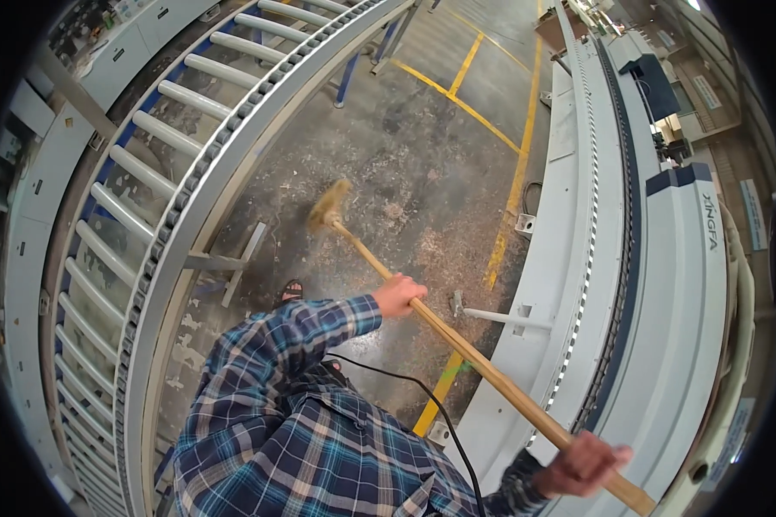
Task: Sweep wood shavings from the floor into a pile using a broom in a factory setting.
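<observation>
A broom with a long wooden handle slants across the view, from the lower right up to the middle. Its tan head, smeared by motion, is at the debris-strewn floor. My left hand is wrapped round the handle partway along it. Near the handle's upper end, at the lower right, my right hand is closed round the wood, its fingers slightly blurred. Wood-like chips and dust lie scattered over the grey concrete beneath the broom.
A curved roller conveyor on metal legs runs along my left. To my right stands a long white machine with a belt track and a bracket jutting out low. Yellow lines mark the floor. A black cable hangs before me.
</observation>
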